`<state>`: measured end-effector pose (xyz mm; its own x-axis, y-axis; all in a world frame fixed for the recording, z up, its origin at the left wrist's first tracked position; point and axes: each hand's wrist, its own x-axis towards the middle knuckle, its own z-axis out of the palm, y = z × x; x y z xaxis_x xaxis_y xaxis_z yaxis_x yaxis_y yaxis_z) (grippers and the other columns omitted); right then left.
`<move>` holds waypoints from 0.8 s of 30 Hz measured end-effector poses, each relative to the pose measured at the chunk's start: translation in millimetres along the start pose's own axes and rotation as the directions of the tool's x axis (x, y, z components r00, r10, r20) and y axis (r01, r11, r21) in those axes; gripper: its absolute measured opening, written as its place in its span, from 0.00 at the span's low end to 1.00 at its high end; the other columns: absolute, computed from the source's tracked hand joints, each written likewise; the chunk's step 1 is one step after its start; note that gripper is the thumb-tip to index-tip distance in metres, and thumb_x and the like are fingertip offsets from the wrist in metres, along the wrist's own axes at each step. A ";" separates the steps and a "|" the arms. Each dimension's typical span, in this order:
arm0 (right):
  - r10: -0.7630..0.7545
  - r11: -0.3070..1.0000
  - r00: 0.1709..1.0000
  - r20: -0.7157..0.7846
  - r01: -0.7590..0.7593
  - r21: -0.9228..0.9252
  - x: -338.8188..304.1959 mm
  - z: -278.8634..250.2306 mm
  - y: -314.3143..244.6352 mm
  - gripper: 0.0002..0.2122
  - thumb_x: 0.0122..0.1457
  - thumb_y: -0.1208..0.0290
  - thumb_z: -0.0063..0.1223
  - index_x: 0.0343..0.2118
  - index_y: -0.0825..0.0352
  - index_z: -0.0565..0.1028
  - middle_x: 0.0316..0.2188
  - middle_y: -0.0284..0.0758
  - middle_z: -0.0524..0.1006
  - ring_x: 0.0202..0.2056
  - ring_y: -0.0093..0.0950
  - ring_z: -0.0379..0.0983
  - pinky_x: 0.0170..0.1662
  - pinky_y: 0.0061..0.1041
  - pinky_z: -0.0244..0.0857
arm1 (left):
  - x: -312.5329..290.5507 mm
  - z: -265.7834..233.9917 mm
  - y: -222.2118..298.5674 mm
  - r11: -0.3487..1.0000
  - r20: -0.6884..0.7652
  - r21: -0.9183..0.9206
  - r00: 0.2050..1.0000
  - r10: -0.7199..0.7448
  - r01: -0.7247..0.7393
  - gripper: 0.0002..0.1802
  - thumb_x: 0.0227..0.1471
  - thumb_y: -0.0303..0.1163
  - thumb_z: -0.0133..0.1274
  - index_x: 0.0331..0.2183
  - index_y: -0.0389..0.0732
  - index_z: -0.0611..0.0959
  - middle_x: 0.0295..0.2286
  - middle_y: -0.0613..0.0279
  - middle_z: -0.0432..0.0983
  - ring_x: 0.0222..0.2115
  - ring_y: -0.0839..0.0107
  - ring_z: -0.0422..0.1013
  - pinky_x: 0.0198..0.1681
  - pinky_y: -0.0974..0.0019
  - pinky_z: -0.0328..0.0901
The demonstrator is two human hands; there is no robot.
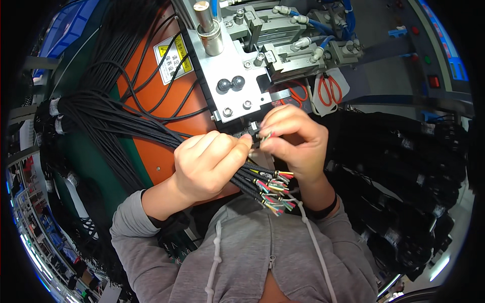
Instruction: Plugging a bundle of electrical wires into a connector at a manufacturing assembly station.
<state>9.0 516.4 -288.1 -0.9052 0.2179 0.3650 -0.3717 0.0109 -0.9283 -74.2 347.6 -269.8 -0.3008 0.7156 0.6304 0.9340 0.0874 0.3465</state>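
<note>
My left hand (209,161) is closed, thumb and forefinger pinching a black cable whose body is mostly hidden by the hand. Facing it, my right hand (300,144) pinches the small coloured wires (265,137) at that cable's end. Both hands are just below the front of a metal fixture (235,103) with two black ball knobs. Below my left hand, several black cable ends (247,184) stick out in a bunch. Their stripped tips fan into red, yellow, white and green wires (277,188).
A thick bundle of black cables (113,113) runs from the left over an orange panel (151,146) with a warning label (174,58). Pneumatic cylinders with blue hoses (316,25) stand at the back. Red-handled scissors (329,90) hang beyond my right hand. Dark cable bundles (404,177) lie at right.
</note>
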 end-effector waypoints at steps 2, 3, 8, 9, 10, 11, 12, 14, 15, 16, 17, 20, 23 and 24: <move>-0.147 0.957 0.988 -0.049 0.129 -0.260 0.7 1.1 -1.9 0.09 0.43 0.80 0.66 0.27 0.70 0.75 0.25 0.35 0.74 0.30 0.28 0.71 0.36 0.24 0.64 | 0.1 -0.7 2.5 0.999 0.058 0.033 0.998 -0.022 0.020 0.13 0.36 0.25 0.58 0.30 0.33 0.82 0.20 0.64 0.70 0.17 0.73 0.68 0.16 0.72 0.59; -0.223 0.904 0.973 -0.058 0.184 -0.387 1.2 1.1 -3.3 0.08 0.43 0.80 0.66 0.24 0.70 0.74 0.24 0.36 0.73 0.29 0.28 0.70 0.35 0.25 0.64 | 0.6 -1.2 3.4 0.998 0.086 0.049 0.996 -0.033 0.028 0.13 0.35 0.25 0.59 0.30 0.32 0.82 0.19 0.63 0.70 0.17 0.72 0.68 0.16 0.71 0.60; -0.215 0.698 0.974 0.068 0.202 -0.687 -0.5 -8.1 -14.9 0.08 0.45 0.80 0.64 0.23 0.69 0.73 0.24 0.34 0.73 0.28 0.25 0.69 0.33 0.23 0.62 | 3.0 -3.2 6.6 0.989 0.126 0.148 0.992 -0.024 0.005 0.15 0.35 0.26 0.58 0.32 0.33 0.83 0.20 0.65 0.70 0.17 0.74 0.67 0.16 0.72 0.59; -0.035 0.838 0.999 0.030 0.045 -0.544 -2.1 -13.1 -14.4 0.07 0.46 0.80 0.62 0.24 0.69 0.73 0.23 0.34 0.72 0.28 0.25 0.69 0.34 0.23 0.62 | 2.0 -2.0 5.6 0.991 0.103 0.133 0.995 -0.014 0.001 0.16 0.35 0.26 0.58 0.33 0.34 0.83 0.21 0.65 0.70 0.17 0.74 0.66 0.16 0.72 0.59; 0.153 0.916 0.988 0.027 -0.131 -0.379 -3.6 -17.5 -13.3 0.06 0.47 0.80 0.61 0.24 0.69 0.72 0.22 0.33 0.71 0.27 0.25 0.69 0.35 0.22 0.62 | 0.8 -0.8 4.4 0.993 0.079 0.119 0.997 -0.006 -0.003 0.17 0.34 0.26 0.58 0.34 0.35 0.83 0.21 0.66 0.69 0.17 0.75 0.66 0.16 0.73 0.58; 0.333 0.927 0.941 0.058 -0.315 -0.203 -4.8 -19.5 -11.6 0.05 0.48 0.80 0.60 0.25 0.69 0.72 0.21 0.32 0.70 0.26 0.25 0.69 0.37 0.22 0.61 | -0.7 0.3 3.5 0.994 0.055 0.106 0.998 0.001 -0.007 0.18 0.34 0.26 0.58 0.35 0.36 0.83 0.22 0.66 0.69 0.17 0.76 0.65 0.16 0.73 0.58; 0.337 0.925 0.940 0.058 -0.319 -0.205 -6.0 -19.4 -10.6 0.05 0.48 0.80 0.60 0.25 0.69 0.72 0.21 0.32 0.70 0.26 0.25 0.69 0.37 0.22 0.61 | -1.1 1.2 3.1 0.995 0.054 0.102 0.999 -0.002 -0.003 0.18 0.34 0.26 0.58 0.35 0.36 0.83 0.22 0.66 0.69 0.17 0.76 0.65 0.16 0.73 0.58; 0.402 0.915 0.915 0.012 -0.403 0.015 -8.5 -17.3 -7.4 0.05 0.49 0.79 0.59 0.25 0.69 0.73 0.21 0.32 0.71 0.27 0.24 0.69 0.36 0.22 0.62 | -2.5 2.2 2.6 0.991 0.079 0.133 0.997 0.008 -0.018 0.18 0.34 0.27 0.58 0.35 0.37 0.84 0.22 0.68 0.69 0.16 0.76 0.64 0.16 0.73 0.58; 0.437 0.892 0.899 -0.004 -0.433 0.127 -9.6 -16.7 -5.8 0.04 0.50 0.79 0.58 0.24 0.70 0.73 0.21 0.32 0.71 0.27 0.24 0.69 0.36 0.21 0.62 | -3.4 2.5 2.5 0.988 0.093 0.150 0.996 0.011 -0.025 0.18 0.34 0.27 0.58 0.35 0.38 0.84 0.22 0.68 0.69 0.16 0.77 0.64 0.16 0.73 0.58; 0.440 0.891 0.898 0.000 -0.437 0.127 -10.5 -17.1 -4.5 0.04 0.50 0.79 0.58 0.24 0.70 0.73 0.21 0.32 0.71 0.27 0.24 0.69 0.36 0.21 0.62 | -4.5 3.7 2.7 0.988 0.093 0.150 0.996 0.006 -0.020 0.18 0.34 0.27 0.58 0.35 0.38 0.84 0.22 0.68 0.69 0.16 0.77 0.64 0.16 0.73 0.58; 0.384 0.923 0.923 -0.032 -0.385 -0.015 -10.8 -17.9 -2.1 0.05 0.49 0.79 0.59 0.24 0.70 0.72 0.22 0.33 0.72 0.27 0.24 0.69 0.34 0.22 0.62 | -6.3 6.3 2.6 0.986 0.115 0.164 0.993 0.019 -0.038 0.18 0.35 0.27 0.57 0.35 0.38 0.84 0.21 0.69 0.67 0.17 0.77 0.63 0.16 0.74 0.57; 0.258 0.918 0.964 -0.061 -0.264 -0.297 -9.4 -17.1 6.7 0.06 0.48 0.79 0.60 0.22 0.71 0.72 0.25 0.35 0.74 0.27 0.23 0.68 0.32 0.22 0.62 | -9.4 9.9 4.3 0.979 0.161 0.194 0.986 0.037 -0.068 0.17 0.36 0.28 0.54 0.35 0.37 0.83 0.19 0.70 0.62 0.17 0.79 0.61 0.16 0.75 0.55; -0.022 0.780 1.000 -0.017 0.006 -0.626 -4.9 -10.1 17.2 0.05 0.47 0.81 0.59 0.23 0.71 0.73 0.23 0.36 0.74 0.26 0.27 0.69 0.31 0.23 0.63 | -7.3 9.3 6.7 0.959 0.284 0.280 0.958 -0.033 -0.050 0.19 0.36 0.29 0.53 0.37 0.38 0.82 0.20 0.70 0.61 0.19 0.79 0.61 0.17 0.75 0.55; -0.019 0.780 1.000 -0.016 0.005 -0.626 -4.9 -9.5 16.9 0.05 0.47 0.81 0.59 0.23 0.71 0.73 0.23 0.36 0.74 0.26 0.27 0.69 0.31 0.23 0.63 | -7.1 9.8 8.6 0.959 0.284 0.280 0.958 -0.035 -0.048 0.19 0.36 0.29 0.53 0.37 0.38 0.82 0.20 0.70 0.61 0.19 0.79 0.61 0.17 0.75 0.55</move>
<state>9.1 524.8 -306.3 -0.8945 0.2335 0.3813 -0.1651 0.6200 -0.7670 -62.1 350.0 -278.1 -0.2664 0.8796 0.3941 0.9639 0.2435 0.1080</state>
